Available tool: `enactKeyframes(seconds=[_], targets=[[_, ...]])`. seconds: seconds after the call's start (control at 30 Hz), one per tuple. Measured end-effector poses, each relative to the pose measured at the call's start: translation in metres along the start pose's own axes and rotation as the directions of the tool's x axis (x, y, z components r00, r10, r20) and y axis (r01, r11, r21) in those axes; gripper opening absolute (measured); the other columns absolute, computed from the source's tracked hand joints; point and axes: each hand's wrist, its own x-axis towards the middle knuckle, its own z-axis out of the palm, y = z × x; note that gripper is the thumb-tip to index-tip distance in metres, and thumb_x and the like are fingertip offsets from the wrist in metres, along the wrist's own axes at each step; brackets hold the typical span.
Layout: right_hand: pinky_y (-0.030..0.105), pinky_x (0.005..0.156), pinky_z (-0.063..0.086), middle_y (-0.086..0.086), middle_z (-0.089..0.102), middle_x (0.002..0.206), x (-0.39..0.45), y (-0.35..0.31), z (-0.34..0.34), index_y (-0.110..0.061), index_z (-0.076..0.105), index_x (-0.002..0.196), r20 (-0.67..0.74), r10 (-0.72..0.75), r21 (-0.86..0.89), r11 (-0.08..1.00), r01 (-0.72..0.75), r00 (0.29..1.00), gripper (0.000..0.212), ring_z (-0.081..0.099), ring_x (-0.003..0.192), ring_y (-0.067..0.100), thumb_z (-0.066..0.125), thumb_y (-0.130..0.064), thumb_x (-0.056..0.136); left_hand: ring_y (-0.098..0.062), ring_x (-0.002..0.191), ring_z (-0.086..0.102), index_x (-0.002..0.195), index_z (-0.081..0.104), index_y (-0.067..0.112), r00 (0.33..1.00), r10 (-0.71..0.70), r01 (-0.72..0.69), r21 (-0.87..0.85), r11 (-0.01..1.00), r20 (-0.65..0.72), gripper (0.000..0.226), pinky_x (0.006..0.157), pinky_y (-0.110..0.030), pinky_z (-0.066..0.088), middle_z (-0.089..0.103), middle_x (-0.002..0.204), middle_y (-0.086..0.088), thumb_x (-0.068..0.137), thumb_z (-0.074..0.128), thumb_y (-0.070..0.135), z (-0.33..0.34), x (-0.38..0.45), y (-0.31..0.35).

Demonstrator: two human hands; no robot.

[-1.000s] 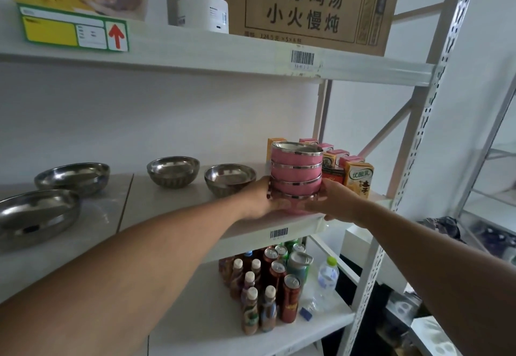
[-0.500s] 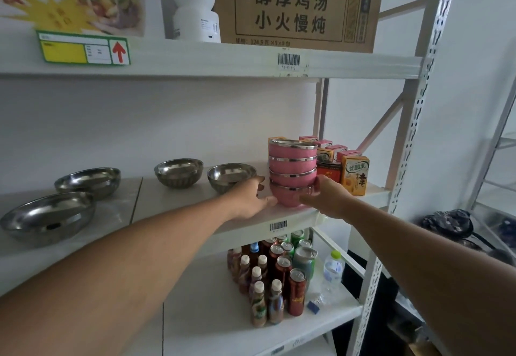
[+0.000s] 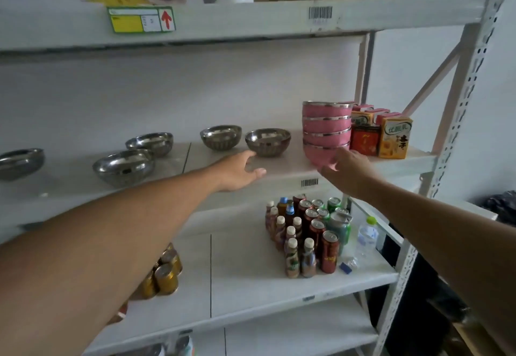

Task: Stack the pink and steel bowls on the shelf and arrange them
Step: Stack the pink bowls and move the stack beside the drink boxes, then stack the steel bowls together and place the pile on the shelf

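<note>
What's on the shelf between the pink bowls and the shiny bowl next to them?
Nothing: in the head view, only bare shelf shows between the pink bowl stack and the nearest steel bowl.

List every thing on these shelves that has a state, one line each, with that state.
Pink bowls: four nested, upright on the shelf.
Steel bowls: five, unstacked, upright, spread along the shelf.
Left hand: open, holding nothing, near the closest steel bowl.
Right hand: open, at the pink stack's base; contact unclear.
Juice cartons: upright, beside the pink stack.
Bottles and cans: upright, clustered on the lower shelf.
</note>
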Motion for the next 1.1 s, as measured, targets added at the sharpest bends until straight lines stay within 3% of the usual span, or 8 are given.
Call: enactKeyframes(seconds=[0.07, 0.13, 0.27, 0.4, 0.6, 0.77, 0.93, 1.1], targets=[[0.021, 0.066, 0.044, -0.014, 0.062, 0.103, -0.004, -0.017, 0.002, -0.022, 0.06, 0.128, 0.123, -0.128, 0.034, 0.992, 0.125, 0.984, 0.048, 0.061, 0.086, 0.007, 0.066, -0.056, 0.094, -0.027, 0.156, 0.046, 0.17, 0.03, 0.02, 1.0, -0.013, 0.013, 0.008, 1.0, -0.016, 0.089, 0.127, -0.048, 0.04, 0.043, 0.172, -0.008, 0.102, 0.062, 0.066, -0.004, -0.011, -0.005], [0.032, 0.085, 0.055, -0.005, 0.065, 0.12, -0.005, -0.038, 0.004, -0.02, 0.053, 0.142, 0.218, -0.151, 0.076, 0.988, 0.138, 0.964, 0.072, 0.063, 0.104, 0.015, 0.063, -0.068, 0.09, -0.026, 0.157, 0.045, 0.171, 0.028, 0.022, 0.999, -0.028, 0.028, 0.009, 1.0, -0.018, 0.094, 0.126, -0.051, 0.04, 0.042, 0.174, -0.005, 0.099, 0.061, 0.072, -0.009, -0.021, -0.01], [0.041, 0.104, 0.05, 0.006, 0.058, 0.148, 0.001, -0.086, 0.009, -0.023, 0.044, 0.154, 0.301, -0.173, 0.111, 0.983, 0.146, 0.938, 0.091, 0.059, 0.128, 0.025, 0.061, -0.079, 0.084, -0.024, 0.155, 0.046, 0.171, 0.028, 0.026, 0.998, -0.058, 0.058, 0.001, 0.998, -0.04, 0.104, 0.124, -0.041, 0.039, 0.043, 0.173, 0.002, 0.091, 0.061, 0.083, -0.026, -0.039, -0.029], [0.037, 0.102, 0.046, 0.009, 0.055, 0.152, 0.014, -0.133, 0.02, -0.028, 0.042, 0.156, 0.313, -0.253, 0.095, 0.967, 0.235, 0.915, 0.089, 0.057, 0.131, 0.029, 0.059, -0.079, 0.086, -0.022, 0.154, 0.047, 0.171, 0.029, 0.027, 0.992, -0.085, 0.086, 0.009, 0.996, -0.095, 0.101, 0.119, -0.036, 0.038, 0.044, 0.172, 0.004, 0.092, 0.059, 0.083, -0.054, -0.063, -0.064], [0.036, 0.103, 0.046, 0.008, 0.056, 0.149, 0.037, -0.209, 0.052, -0.022, 0.045, 0.154, 0.337, -0.27, 0.134, 0.962, 0.238, 0.902, 0.085, 0.058, 0.129, 0.026, 0.063, -0.072, 0.088, -0.026, 0.157, 0.043, 0.171, 0.03, 0.028, 0.978, -0.15, 0.156, 0.033, 0.987, -0.147, 0.09, 0.125, -0.043, 0.036, 0.042, 0.173, 0.001, 0.099, 0.061, 0.072, -0.112, -0.113, -0.139], [0.04, 0.106, 0.049, 0.006, 0.059, 0.145, 0.051, -0.277, 0.082, -0.019, 0.047, 0.152, 0.38, -0.335, 0.175, 0.941, 0.289, 0.862, 0.099, 0.059, 0.124, 0.023, 0.055, -0.082, 0.076, -0.028, 0.149, 0.051, 0.168, 0.035, 0.028, 0.968, -0.172, 0.185, 0.059, 0.981, -0.182, 0.081, 0.107, -0.037, 0.042, 0.049, 0.168, -0.003, 0.102, 0.06, 0.067, -0.158, -0.155, -0.203], [0.044, 0.108, 0.048, 0.012, 0.052, 0.153, 0.062, -0.321, 0.114, -0.018, 0.04, 0.157, 0.402, -0.303, 0.183, 0.951, 0.248, 0.864, 0.096, 0.056, 0.133, 0.029, 0.064, -0.076, 0.083, -0.026, 0.163, 0.031, 0.174, 0.019, 0.024, 0.962, -0.237, 0.243, 0.031, 0.97, -0.137, 0.097, 0.127, -0.047, 0.033, 0.026, 0.181, 0.0, 0.1, 0.057, 0.075, -0.184, -0.183, -0.26], [0.03, 0.094, 0.046, 0.012, 0.053, 0.151, 0.066, -0.345, 0.129, -0.014, 0.039, 0.157, 0.443, -0.321, 0.197, 0.946, 0.259, 0.837, 0.111, 0.057, 0.129, 0.026, 0.061, -0.08, 0.071, -0.026, 0.166, 0.026, 0.175, 0.014, 0.024, 0.965, -0.234, 0.233, -0.025, 0.972, -0.12, 0.107, 0.13, -0.048, 0.03, 0.02, 0.183, 0.001, 0.095, 0.06, 0.079, -0.182, -0.185, -0.284]])
